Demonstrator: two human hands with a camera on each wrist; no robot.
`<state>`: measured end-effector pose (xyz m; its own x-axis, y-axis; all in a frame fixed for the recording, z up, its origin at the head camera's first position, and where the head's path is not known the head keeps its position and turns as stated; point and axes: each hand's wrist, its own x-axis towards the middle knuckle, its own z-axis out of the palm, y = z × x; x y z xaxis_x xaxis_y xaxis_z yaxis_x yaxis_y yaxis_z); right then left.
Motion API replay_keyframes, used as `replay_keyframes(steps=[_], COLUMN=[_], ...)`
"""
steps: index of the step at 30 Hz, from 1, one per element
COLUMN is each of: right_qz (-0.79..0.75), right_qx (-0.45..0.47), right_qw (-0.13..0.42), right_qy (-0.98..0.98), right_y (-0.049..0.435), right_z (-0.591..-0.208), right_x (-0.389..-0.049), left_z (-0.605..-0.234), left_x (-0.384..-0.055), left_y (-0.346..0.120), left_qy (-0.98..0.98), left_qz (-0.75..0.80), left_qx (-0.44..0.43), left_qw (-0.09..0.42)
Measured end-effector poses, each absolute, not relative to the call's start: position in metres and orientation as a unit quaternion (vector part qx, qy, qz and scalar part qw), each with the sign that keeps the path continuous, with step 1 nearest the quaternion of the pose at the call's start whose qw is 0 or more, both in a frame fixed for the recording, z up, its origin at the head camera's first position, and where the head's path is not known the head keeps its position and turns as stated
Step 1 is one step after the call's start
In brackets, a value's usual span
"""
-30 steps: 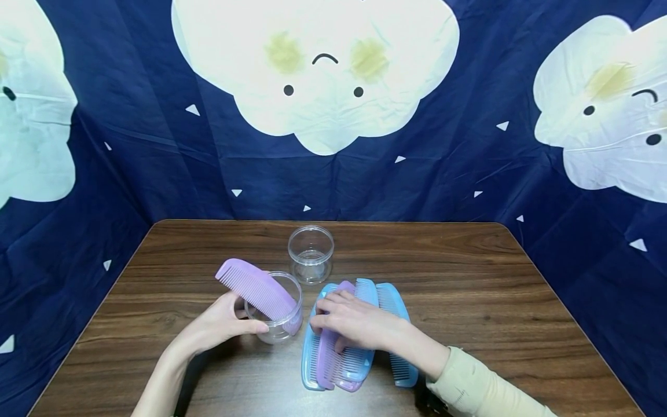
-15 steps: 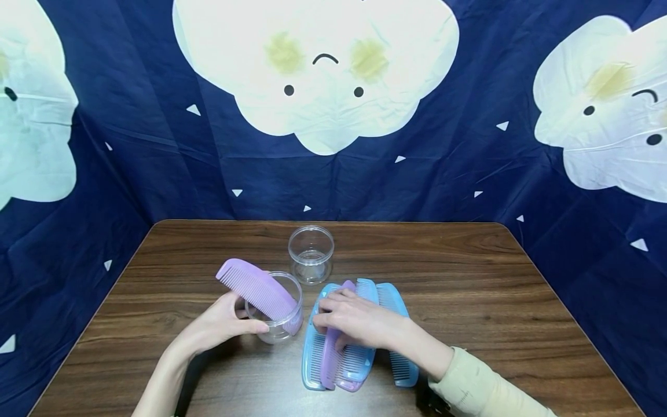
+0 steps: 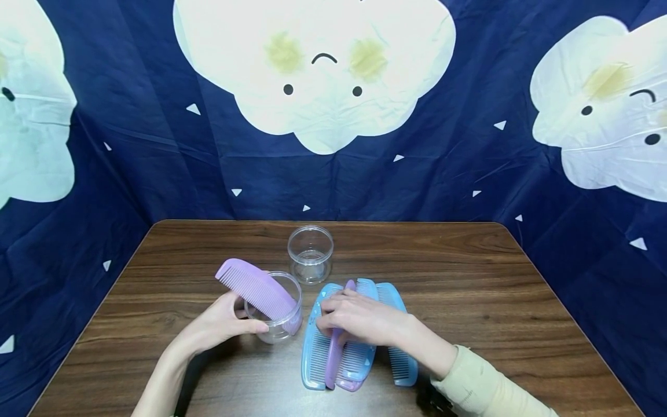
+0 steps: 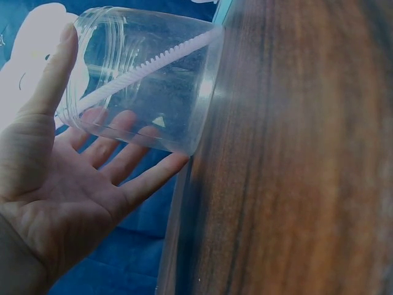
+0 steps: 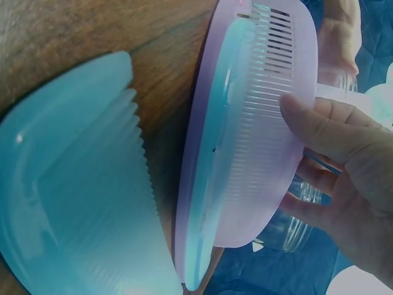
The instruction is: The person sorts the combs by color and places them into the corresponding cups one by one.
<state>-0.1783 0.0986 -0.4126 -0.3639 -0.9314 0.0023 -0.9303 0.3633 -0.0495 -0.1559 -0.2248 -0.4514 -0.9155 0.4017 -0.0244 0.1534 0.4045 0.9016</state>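
Observation:
My left hand [image 3: 221,323] holds a clear plastic jar [image 3: 273,337], thumb near its rim and fingers along its side in the left wrist view. A purple comb [image 3: 256,291] leans inside the jar, its upper half sticking out to the left. On the pile to the right, my right hand [image 3: 362,315] pinches another purple comb [image 3: 333,362] between thumb and fingers. In the right wrist view this pinched comb [image 5: 261,203] stands tilted on edge. Blue combs [image 3: 313,359] lie on both sides of it, and a further purple comb [image 3: 350,385] peeks out underneath.
Behind the held jar stands a second clear jar [image 3: 310,255]. At the pile's right lies a separate blue comb [image 3: 403,369]. All rest on a dark wooden table [image 3: 469,278], with a blue cloud-print cloth [image 3: 365,179] hanging behind its far edge.
The purple comb under my right hand has tipped up from lying flatter to standing on its edge, shifting slightly right. My left hand and its jar have stayed put.

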Motion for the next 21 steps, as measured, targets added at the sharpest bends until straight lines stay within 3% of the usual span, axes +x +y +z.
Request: replay_keyframes(steps=[12,21], right_qz=[-0.037,-0.044], right_qx=[-0.567,-0.565], right_qw=[0.022,-0.001], right_qy=[0.823,0.824], right_y=[0.101,0.104], right_z=[-0.406,-0.396], right_x=[-0.179,-0.179], left_z=[-0.451,-0.452], left_x=[-0.156,-0.156], left_y=[-0.225,-0.225], left_qy=[0.825,0.822], left_qz=[0.524,0.527], left_qx=[0.176,0.18], left_qw=[0.117,0.116])
